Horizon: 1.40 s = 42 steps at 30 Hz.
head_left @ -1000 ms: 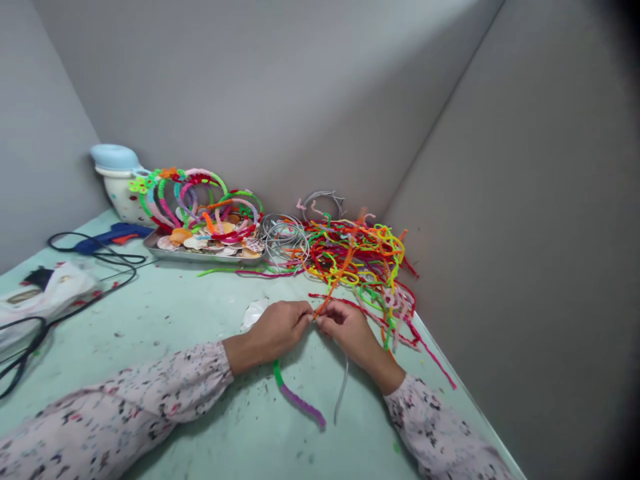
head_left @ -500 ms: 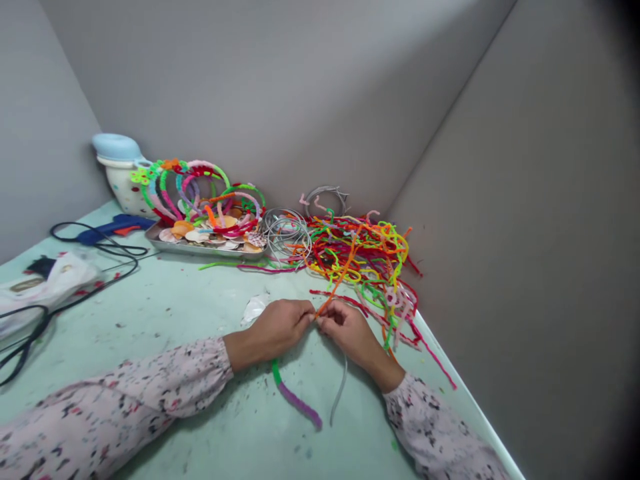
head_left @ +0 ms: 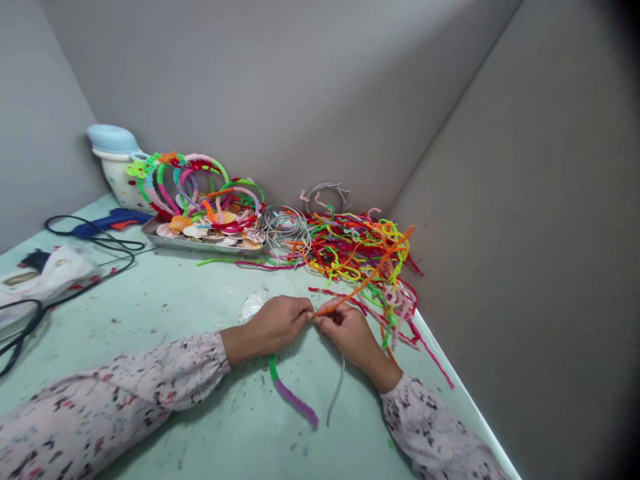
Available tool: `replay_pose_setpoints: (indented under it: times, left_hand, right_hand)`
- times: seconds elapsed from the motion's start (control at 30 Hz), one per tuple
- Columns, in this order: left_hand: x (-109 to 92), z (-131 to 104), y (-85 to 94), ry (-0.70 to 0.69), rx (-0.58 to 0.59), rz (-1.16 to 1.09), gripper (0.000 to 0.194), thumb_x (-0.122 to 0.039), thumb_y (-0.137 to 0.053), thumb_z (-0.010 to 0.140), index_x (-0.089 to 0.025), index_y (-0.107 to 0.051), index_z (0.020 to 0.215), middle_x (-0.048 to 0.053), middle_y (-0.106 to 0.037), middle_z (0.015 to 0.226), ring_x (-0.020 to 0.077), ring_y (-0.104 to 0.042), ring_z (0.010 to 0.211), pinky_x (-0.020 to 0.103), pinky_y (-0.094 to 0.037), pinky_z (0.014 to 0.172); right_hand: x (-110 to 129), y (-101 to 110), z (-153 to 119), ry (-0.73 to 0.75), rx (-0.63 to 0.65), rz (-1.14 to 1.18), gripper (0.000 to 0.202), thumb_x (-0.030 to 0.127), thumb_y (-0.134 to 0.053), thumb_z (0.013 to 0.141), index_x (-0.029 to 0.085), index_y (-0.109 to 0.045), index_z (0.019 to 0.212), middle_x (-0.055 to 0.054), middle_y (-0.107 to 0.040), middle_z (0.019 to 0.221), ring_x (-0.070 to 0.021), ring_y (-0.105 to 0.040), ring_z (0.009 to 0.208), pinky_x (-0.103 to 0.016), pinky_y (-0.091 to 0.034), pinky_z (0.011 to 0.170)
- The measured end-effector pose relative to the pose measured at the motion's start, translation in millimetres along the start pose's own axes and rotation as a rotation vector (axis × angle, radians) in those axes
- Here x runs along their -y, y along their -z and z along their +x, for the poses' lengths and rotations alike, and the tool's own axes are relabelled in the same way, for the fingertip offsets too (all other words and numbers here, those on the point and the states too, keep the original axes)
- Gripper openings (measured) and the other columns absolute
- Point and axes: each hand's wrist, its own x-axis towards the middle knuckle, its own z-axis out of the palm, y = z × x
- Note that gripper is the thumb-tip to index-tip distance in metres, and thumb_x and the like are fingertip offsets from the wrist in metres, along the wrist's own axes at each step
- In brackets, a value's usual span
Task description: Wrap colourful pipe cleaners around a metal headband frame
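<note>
Above the middle of the table, my left hand (head_left: pixel 283 323) is closed in a pinch. A wrapped piece, green then purple (head_left: pixel 296 402), hangs out below it. My right hand (head_left: pixel 349 331) meets it fingertip to fingertip, closed on an orange pipe cleaner (head_left: pixel 370 280) that slants up to the right over the colored pile. Beneath my right hand a bare grey wire end (head_left: pixel 336 393) hangs down. The wire and the wrapped piece look like two ends of one band, but my fingers hide the part between them.
A heap of colored pipe cleaners (head_left: pixel 350 247) lies at the back right, beside coiled wire (head_left: pixel 286 233). Further left are a metal tray (head_left: pixel 200 246) with shells and wrapped hoops, a lidded cup (head_left: pixel 120 170), a blue glue gun (head_left: pixel 107 223), black cable and a plastic bag (head_left: pixel 65 277).
The orange pipe cleaner has swung down to the right, from steep to a lower slant. Both hands stay together in nearly the same place; the view has shifted slightly.
</note>
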Motion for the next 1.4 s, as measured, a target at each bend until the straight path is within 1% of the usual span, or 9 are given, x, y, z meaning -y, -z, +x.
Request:
replay_pose_setpoints:
  times: [0.27,0.47,0.67,0.77,0.97,1.07,1.2,1.3,1.4]
  left_hand:
    - [4.5,2.2,-1.2,0.024,0.048,-0.026,0.025,-0.027,-0.039,0.085,-0.017,-0.060,0.077,-0.001,-0.054,0.064,0.0130,-0.047,0.061,0.023,-0.029,0.056]
    - [4.7,3.1,0.2,0.036,0.066,-0.078,0.021,-0.025,-0.041,0.082,-0.017,-0.057,0.071,-0.002,-0.049,0.061,0.0120,-0.044,0.060,0.023,-0.027,0.055]
    - [6.3,3.3,-0.4,0.041,0.062,-0.096,0.020,-0.024,-0.041,0.081,-0.017,-0.056,0.069,-0.002,-0.048,0.060,0.0117,-0.042,0.059,0.022,-0.026,0.055]
    - [7.3,4.6,-0.6,0.042,0.065,-0.097,0.021,-0.025,-0.041,0.082,-0.017,-0.056,0.069,-0.002,-0.048,0.060,0.0119,-0.043,0.059,0.023,-0.026,0.055]
    - [6.6,5.1,-0.5,0.055,0.058,-0.112,0.021,-0.026,-0.042,0.081,-0.017,-0.055,0.067,-0.002,-0.048,0.059,0.0122,-0.043,0.059,0.023,-0.027,0.055]
    - [5.9,5.4,-0.1,0.076,0.063,-0.132,0.020,-0.025,-0.043,0.079,-0.017,-0.053,0.064,-0.003,-0.047,0.058,0.0122,-0.042,0.057,0.023,-0.027,0.055]
    - [6.4,5.8,1.6,0.126,0.095,-0.197,0.019,-0.024,-0.043,0.077,-0.017,-0.054,0.063,-0.002,-0.050,0.057,0.0122,-0.044,0.057,0.023,-0.028,0.054]
    - [7.2,5.7,2.5,0.158,0.107,-0.262,0.019,-0.025,-0.044,0.076,-0.017,-0.056,0.064,-0.003,-0.050,0.056,0.0116,-0.044,0.054,0.023,-0.029,0.052]
    - [8.4,6.0,0.9,0.197,0.102,-0.370,0.018,-0.027,-0.046,0.076,-0.016,-0.057,0.066,-0.004,-0.049,0.055,0.0100,-0.042,0.049,0.023,-0.029,0.049]
  right_hand:
    - [-4.1,0.1,-2.8,0.067,0.007,-0.126,0.009,0.016,-0.055,0.074,0.017,-0.063,0.078,0.001,-0.059,0.066,-0.0115,-0.051,0.058,-0.022,-0.040,0.054]
    - [-0.9,5.3,-7.4,0.282,0.047,-0.251,0.008,0.014,-0.057,0.077,0.018,-0.063,0.080,-0.001,-0.059,0.074,-0.0130,-0.053,0.067,-0.023,-0.041,0.060]
    - [4.8,6.0,-10.0,0.406,0.037,-0.452,0.015,0.010,-0.052,0.081,0.018,-0.065,0.084,-0.002,-0.058,0.075,-0.0129,-0.053,0.067,-0.024,-0.041,0.060]
    - [7.5,5.9,-11.8,0.462,0.054,-0.554,0.019,0.007,-0.050,0.081,0.017,-0.065,0.088,-0.004,-0.058,0.079,-0.0145,-0.055,0.072,-0.025,-0.043,0.065]
    - [15.3,7.5,-18.3,0.480,0.134,-0.793,0.020,0.008,-0.048,0.082,0.018,-0.062,0.092,-0.006,-0.059,0.086,-0.0159,-0.057,0.078,-0.026,-0.044,0.070]
    - [19.6,7.0,-21.0,0.471,0.140,-0.902,0.017,0.009,-0.048,0.082,0.018,-0.061,0.089,-0.005,-0.059,0.087,-0.0158,-0.057,0.077,-0.026,-0.044,0.069]
    - [25.3,5.4,-24.2,0.485,0.143,-1.003,0.016,0.012,-0.048,0.082,0.018,-0.061,0.088,-0.005,-0.059,0.085,-0.0153,-0.057,0.071,-0.026,-0.043,0.065]
    - [27.9,5.0,-25.7,0.473,0.150,-0.976,0.018,0.012,-0.048,0.081,0.017,-0.063,0.091,-0.006,-0.061,0.085,-0.0160,-0.057,0.071,-0.027,-0.043,0.065]
    - [23.6,7.4,-22.2,0.436,0.121,-0.732,0.025,0.011,-0.047,0.081,0.017,-0.066,0.096,-0.007,-0.063,0.089,-0.0172,-0.060,0.080,-0.028,-0.046,0.072]
